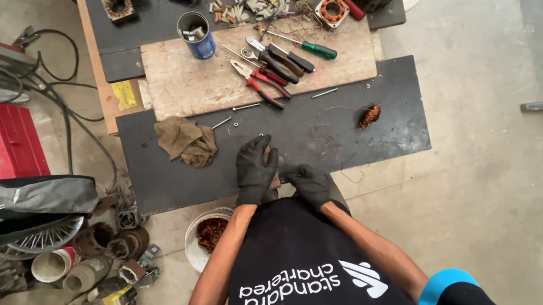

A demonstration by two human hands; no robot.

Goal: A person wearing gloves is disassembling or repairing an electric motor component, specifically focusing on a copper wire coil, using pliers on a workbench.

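The small brownish part (272, 165) between the two gloves was mostly hidden, too covered to identify. A crumpled brown rag (187, 141) lay toward the left of the black board (388, 136), whose near edge ran just under the hands. The left hand (254, 168) wrapped closed over the part at that near edge; the right hand (309, 183) pressed against it, grip unclear. Bare board stretched right, past a copper wire tangle (369, 115).
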